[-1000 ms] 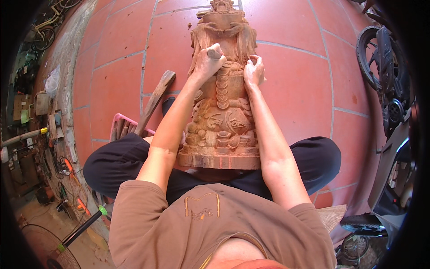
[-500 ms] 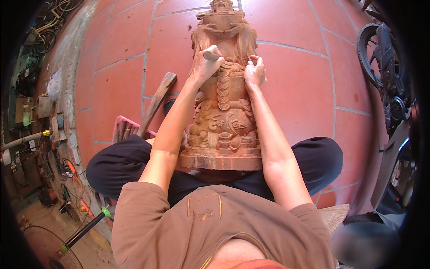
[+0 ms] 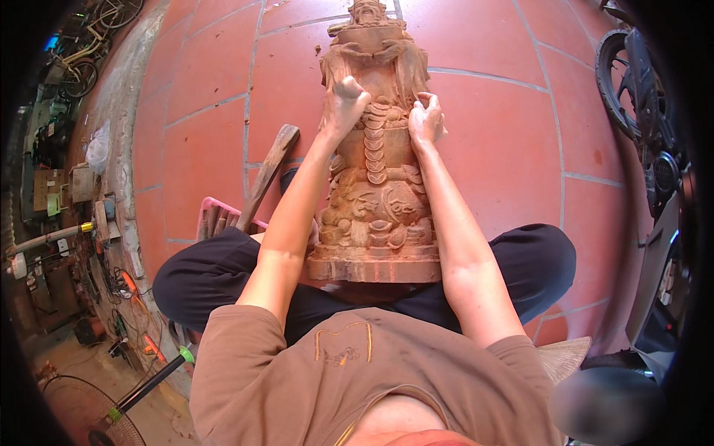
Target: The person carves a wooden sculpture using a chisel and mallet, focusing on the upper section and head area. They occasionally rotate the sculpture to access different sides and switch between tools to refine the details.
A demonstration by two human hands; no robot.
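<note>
A carved wooden statue [image 3: 387, 201] of a bearded figure lies on its back between my crossed legs, base toward me and head at the far end. A chain of overlapping round discs runs down its middle. Over the left side of its chest, my left hand [image 3: 342, 111] is closed around a wooden-handled carving tool [image 3: 348, 87]; only the handle's end shows and the blade is hidden. On the statue's right edge rests my right hand [image 3: 425, 123], thumb and fingers pinched together. What it holds, if anything, I cannot make out.
Left of the statue, a wooden mallet [image 3: 271, 167] leans on a pink basket [image 3: 216, 202] of wooden tool handles. Red tiles [image 3: 498, 141] cover the floor. A motorbike [image 3: 647, 126] stands right; a fan [image 3: 85, 412], cables and bicycles [image 3: 78, 74] are at left.
The left hand has shifted slightly and its wrist has turned a little on the chest. My right hand stays at the statue's edge. The whole view has moved slightly.
</note>
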